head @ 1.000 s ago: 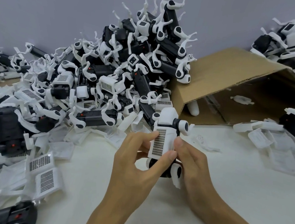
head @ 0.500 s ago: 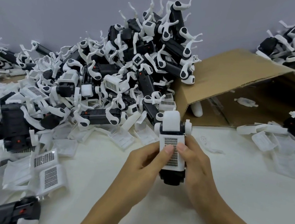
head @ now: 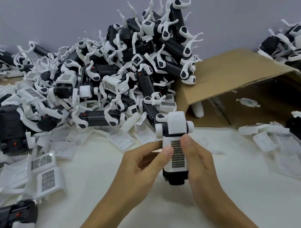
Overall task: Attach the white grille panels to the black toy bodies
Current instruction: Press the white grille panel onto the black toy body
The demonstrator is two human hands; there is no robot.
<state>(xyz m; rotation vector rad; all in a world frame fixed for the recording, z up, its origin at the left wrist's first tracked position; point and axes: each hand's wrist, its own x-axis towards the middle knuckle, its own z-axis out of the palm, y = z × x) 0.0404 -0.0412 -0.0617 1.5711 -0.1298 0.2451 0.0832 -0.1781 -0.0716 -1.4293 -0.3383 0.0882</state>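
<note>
Against grey wall (head: 45,6), littered white tabletop (head: 231,190).

soft even light, wide-angle edge distortion

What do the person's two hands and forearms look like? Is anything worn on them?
Both are bare. The left hand and right hand have no gloves, rings or watch. The forearms show no sleeves up to the frame's lower edge. The nails are short and unpainted.
</note>
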